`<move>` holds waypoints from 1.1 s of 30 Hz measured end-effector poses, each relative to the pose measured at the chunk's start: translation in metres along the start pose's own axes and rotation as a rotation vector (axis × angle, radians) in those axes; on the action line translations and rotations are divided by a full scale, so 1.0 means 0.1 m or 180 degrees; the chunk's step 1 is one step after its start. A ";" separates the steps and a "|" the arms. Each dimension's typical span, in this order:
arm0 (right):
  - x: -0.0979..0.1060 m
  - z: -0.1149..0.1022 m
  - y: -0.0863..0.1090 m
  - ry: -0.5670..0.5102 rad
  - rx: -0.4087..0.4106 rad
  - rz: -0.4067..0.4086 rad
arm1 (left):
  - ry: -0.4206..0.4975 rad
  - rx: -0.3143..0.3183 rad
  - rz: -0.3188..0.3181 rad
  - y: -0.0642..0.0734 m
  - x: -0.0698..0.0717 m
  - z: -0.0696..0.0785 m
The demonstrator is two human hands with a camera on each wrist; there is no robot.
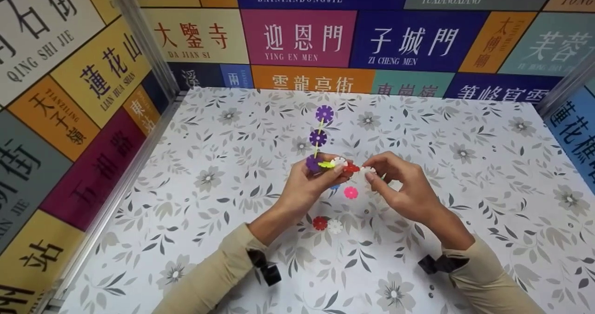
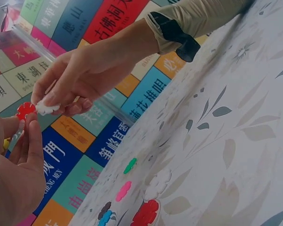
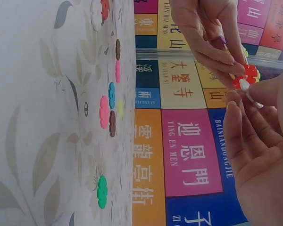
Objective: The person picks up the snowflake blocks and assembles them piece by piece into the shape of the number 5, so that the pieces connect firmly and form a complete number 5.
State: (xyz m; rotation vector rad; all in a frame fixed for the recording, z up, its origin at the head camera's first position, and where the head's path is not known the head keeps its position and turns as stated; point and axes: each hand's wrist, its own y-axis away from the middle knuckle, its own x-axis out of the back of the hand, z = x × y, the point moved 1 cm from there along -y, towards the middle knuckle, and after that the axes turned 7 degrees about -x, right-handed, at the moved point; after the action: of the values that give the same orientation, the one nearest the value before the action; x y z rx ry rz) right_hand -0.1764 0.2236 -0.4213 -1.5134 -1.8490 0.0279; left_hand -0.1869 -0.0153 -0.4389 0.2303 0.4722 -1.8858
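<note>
A chain of notched plastic snowflake discs is held up over the table by my left hand [image 1: 307, 181], whose thumb and fingers pinch it near its white and red discs. Purple discs [image 1: 318, 137] linked by yellow-green ones, seen edge-on, make up the far part. Nearer my right hand come a white disc [image 1: 339, 161] and a red disc [image 2: 26, 111]. My right hand [image 1: 404, 188] pinches another white disc [image 2: 48, 109] between thumb and index finger, against the red disc's edge. Whether their slots are joined I cannot tell.
Loose discs lie on the flower-patterned table [image 1: 209, 239] beneath the hands: pink [image 1: 351, 192], red [image 1: 320, 223], white [image 1: 335, 226], green [image 3: 102, 192], blue [image 3: 112, 95] and brown [image 3: 112, 123]. Panels with printed street names [image 1: 297, 39] stand around the table.
</note>
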 end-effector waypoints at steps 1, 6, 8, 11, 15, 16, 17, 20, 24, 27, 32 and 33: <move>0.00 0.00 0.00 -0.0017 -0.0001 -0.0002 | 0.0008 0.0007 -0.0001 0.00 0.00 0.00; 0.01 0.01 0.00 -0.0081 0.0006 -0.0031 | 0.0038 0.0014 -0.0005 0.00 0.00 -0.01; 0.02 0.00 0.00 -0.0156 0.0002 -0.0036 | 0.0042 0.0007 0.0003 -0.01 0.00 -0.01; 0.04 -0.01 0.00 -0.0274 0.0002 -0.0042 | 0.0016 0.0014 0.0008 -0.01 -0.01 -0.01; 0.04 0.00 0.01 -0.0359 0.0020 -0.0074 | -0.0081 0.0004 -0.0050 0.00 -0.02 -0.03; 0.03 0.00 0.01 -0.0376 0.0021 -0.0076 | -0.0112 -0.0003 -0.0063 0.00 -0.02 -0.03; 0.02 0.00 0.01 -0.0399 0.0033 -0.0071 | -0.0129 -0.0013 -0.0074 0.00 -0.01 -0.04; -0.02 0.02 0.01 -0.0539 0.0035 -0.0040 | -0.0122 -0.0012 -0.0069 0.01 0.00 -0.06; -0.09 0.05 0.01 -0.0762 -0.0055 -0.0046 | -0.0030 0.0049 -0.0044 0.01 0.03 -0.08; -0.11 0.05 0.02 -0.0893 -0.0180 -0.0097 | -0.0005 0.0078 -0.0093 0.01 0.05 -0.08; -0.14 0.03 0.04 -0.1043 -0.0218 -0.0132 | -0.0037 0.0048 -0.0246 -0.01 0.07 -0.06; -0.15 0.02 0.04 -0.1052 -0.0203 -0.0117 | -0.0071 0.0035 -0.0262 -0.01 0.08 -0.05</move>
State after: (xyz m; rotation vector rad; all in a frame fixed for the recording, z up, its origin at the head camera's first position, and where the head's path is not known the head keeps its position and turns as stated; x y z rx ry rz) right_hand -0.1735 0.2129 -0.4322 -1.5926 -2.1540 0.2156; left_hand -0.1908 -0.0194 -0.4462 0.1997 0.4623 -1.9699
